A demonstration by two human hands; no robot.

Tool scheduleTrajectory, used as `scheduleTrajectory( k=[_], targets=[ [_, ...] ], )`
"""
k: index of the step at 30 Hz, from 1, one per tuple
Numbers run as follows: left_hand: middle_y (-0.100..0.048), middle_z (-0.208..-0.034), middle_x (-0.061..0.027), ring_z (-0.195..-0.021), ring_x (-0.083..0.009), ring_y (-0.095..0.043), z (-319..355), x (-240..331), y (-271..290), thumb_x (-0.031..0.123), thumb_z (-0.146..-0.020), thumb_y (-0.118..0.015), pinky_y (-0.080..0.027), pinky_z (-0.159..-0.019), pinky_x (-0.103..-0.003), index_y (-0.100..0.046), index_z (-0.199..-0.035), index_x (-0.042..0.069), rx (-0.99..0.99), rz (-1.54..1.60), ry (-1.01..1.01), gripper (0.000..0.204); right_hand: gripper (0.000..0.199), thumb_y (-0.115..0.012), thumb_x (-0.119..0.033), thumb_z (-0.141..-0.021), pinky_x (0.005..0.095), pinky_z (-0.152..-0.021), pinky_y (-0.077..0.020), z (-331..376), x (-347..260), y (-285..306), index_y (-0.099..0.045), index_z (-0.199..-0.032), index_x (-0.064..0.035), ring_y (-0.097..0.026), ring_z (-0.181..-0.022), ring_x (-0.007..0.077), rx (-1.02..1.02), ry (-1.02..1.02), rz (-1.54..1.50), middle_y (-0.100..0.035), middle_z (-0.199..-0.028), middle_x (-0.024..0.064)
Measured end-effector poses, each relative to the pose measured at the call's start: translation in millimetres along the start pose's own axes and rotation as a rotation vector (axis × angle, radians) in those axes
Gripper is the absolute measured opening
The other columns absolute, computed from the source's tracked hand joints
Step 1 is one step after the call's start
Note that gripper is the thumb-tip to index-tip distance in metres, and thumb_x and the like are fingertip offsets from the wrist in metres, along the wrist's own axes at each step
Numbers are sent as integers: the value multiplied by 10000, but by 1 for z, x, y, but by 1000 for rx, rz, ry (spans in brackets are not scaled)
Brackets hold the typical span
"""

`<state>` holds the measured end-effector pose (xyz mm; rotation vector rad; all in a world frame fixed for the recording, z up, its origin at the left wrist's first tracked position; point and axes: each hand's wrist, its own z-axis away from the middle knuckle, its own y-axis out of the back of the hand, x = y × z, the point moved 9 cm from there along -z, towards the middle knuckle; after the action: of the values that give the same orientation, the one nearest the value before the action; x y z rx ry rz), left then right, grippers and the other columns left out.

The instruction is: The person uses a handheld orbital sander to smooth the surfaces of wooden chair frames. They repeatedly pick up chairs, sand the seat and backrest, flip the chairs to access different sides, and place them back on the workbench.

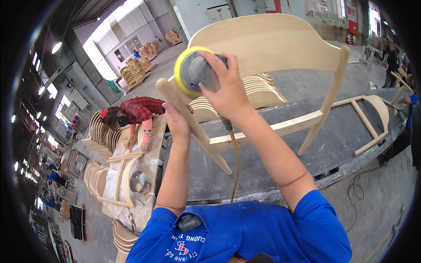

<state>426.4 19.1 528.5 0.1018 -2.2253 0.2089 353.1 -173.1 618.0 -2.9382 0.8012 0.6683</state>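
My right hand (228,87) is wrapped over the dark body of a round pneumatic sander (196,72) with a yellow pad rim. The sander is tilted, its pad next to the top of the chair frame's left post. A hose (234,166) hangs from it toward my body. My left hand (177,124) grips that same post below the sander, with most of its fingers hidden behind the wood. The pale wooden chair frame (267,44) stands on the table, with a wide curved backrest, round posts and a lower crossbar (272,128).
The grey worktable (280,164) bears another wooden frame (377,118) at right and stacked curved parts (263,90) behind. At left, a co-worker in a red checked shirt (142,109) bends over a covered bench with a frame and bowl (140,182). A cable (356,188) lies on the floor.
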Motion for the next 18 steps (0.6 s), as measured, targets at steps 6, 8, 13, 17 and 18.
scheduleTrajectory(
  k=[6,8,13,17,18],
  targets=[
    [-586,-752,-73,-660,-159,-563,-3,0,-2,633,-979,-200,-455,-611,-287,-546,-1000,17,19,-1,-41,707,732,-738,-10,-678,430,-902,-476,24,-4,-4,-488,-1333,-221,-496,-1100,394,40,66,27,-383,-1241,190],
    [-585,-766,-67,-671,-160,-564,-3,-2,-1,628,-981,-206,-456,-620,-291,-551,-1031,13,24,20,-42,707,733,-738,-10,-676,430,-901,-476,31,0,-6,-487,-1333,-218,-494,-1103,397,13,53,39,-381,-1244,193],
    [-611,-912,-95,-782,-173,-588,-5,-17,3,616,-988,-204,-473,-715,-306,-557,-1084,-25,1,-24,28,738,733,-734,-7,-674,436,-904,-473,39,15,3,-486,-1334,-210,-485,-1115,403,58,-9,53,-373,-1252,199],
    [-602,-1029,-102,-895,-173,-576,-10,-18,8,605,-994,-213,-458,-791,-300,-530,-1185,-31,56,12,-32,736,733,-731,-6,-672,439,-914,-468,43,15,4,-488,-1333,-208,-480,-1122,405,62,9,34,-367,-1267,199],
    [-598,-1049,-102,-913,-174,-572,-9,-21,8,603,-995,-216,-453,-802,-299,-521,-1206,-31,46,24,-11,735,734,-731,-6,-671,439,-917,-467,45,12,1,-487,-1334,-208,-478,-1123,406,48,32,18,-366,-1271,199]
  ],
)
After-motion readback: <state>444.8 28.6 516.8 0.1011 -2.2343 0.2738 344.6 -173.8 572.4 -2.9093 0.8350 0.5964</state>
